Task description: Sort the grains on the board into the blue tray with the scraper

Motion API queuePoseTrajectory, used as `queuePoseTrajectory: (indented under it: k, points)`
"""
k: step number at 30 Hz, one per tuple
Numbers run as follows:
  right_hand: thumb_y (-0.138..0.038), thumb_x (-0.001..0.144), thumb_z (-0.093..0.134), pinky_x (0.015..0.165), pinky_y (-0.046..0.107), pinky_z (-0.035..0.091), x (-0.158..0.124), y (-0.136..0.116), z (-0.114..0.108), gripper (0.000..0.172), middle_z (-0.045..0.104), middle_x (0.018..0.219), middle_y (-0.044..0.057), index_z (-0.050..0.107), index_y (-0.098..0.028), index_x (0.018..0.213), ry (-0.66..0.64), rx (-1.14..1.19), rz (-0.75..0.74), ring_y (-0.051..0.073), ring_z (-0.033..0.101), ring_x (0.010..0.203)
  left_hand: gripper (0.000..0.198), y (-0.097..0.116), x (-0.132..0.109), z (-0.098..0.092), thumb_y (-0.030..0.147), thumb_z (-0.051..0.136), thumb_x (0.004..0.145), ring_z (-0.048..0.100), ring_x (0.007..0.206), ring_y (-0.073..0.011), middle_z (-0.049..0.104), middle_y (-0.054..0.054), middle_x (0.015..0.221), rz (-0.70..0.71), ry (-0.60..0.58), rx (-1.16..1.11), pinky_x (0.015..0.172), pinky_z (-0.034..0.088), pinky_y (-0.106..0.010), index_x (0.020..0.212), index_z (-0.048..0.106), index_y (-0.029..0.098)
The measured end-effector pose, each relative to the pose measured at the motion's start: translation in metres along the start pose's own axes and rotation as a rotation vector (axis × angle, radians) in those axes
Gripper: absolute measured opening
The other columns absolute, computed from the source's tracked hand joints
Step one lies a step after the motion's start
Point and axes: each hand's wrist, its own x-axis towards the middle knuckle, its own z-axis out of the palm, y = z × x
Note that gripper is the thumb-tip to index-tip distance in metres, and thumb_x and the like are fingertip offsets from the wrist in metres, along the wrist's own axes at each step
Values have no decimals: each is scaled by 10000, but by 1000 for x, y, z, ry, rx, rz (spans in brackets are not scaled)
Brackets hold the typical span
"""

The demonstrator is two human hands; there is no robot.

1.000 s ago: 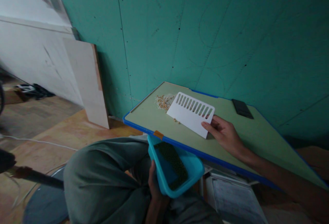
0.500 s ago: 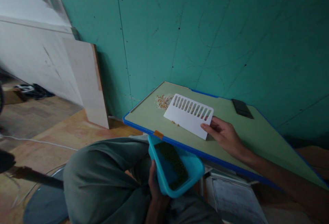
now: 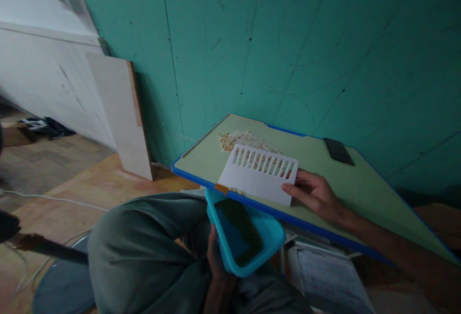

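My right hand (image 3: 315, 194) grips the right end of a white slotted scraper card (image 3: 259, 179), which stands on edge at the near blue rim of a pale green table (image 3: 324, 160). A few yellow grains lie under the card's lower edge near an orange tab (image 3: 222, 188). A patch of yellow grains (image 3: 237, 139) remains farther back on the table. My left hand (image 3: 215, 259) holds a turquoise tray (image 3: 268, 237) from below, just under the table's rim. Dark green grains (image 3: 241, 227) lie in the tray.
A black flat device (image 3: 337, 151) lies at the table's far edge against the teal wall. A pale board (image 3: 120, 112) leans on the wall at left. My knee in grey trousers (image 3: 144, 247) is below the table. A white cable (image 3: 50, 198) crosses the wooden floor.
The white card has slid from the middle of the table to its near rim, above the tray. More of the yellow grain patch behind it is uncovered. The tray has stayed put.
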Motion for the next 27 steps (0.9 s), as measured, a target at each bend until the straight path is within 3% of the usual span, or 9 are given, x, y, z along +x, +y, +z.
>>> queuePoseTrajectory:
  k: [6,13,18,23,27]
  points:
    - [-481,901,805,751,358,686,-3,1,-2,283,860,1008,88,817,-217,1003,5,-37,-40,260,818,862,293,0,-5,10,330,662,1011,832,884,-221,871,32,855,44,57,-37,756,659,-286,840,899,306]
    - [-477,899,805,727,356,689,-1,1,-1,301,861,1009,88,821,-207,1031,28,-73,-65,267,820,850,326,-1,-4,8,392,615,1024,814,1036,-277,884,-17,958,17,-1,20,992,629,-392,938,908,279]
    - [-493,923,778,716,358,685,3,5,-1,317,861,1037,88,810,-204,1049,102,-106,-42,269,819,850,290,-2,-7,12,356,655,1010,826,882,-215,880,2,901,-8,-10,-48,816,645,-268,890,904,267]
    - [-477,940,746,678,343,645,9,12,-7,290,854,972,85,801,-199,997,200,-275,-96,249,790,776,385,-2,-7,17,326,590,1047,823,799,-205,866,20,825,43,89,-34,727,655,-276,813,894,295]
    - [-498,940,731,625,326,608,14,13,-11,303,838,893,67,797,-204,980,243,-333,-107,235,759,725,372,-2,-5,14,349,600,1041,816,789,-215,863,-5,820,9,32,-36,728,649,-294,826,897,281]
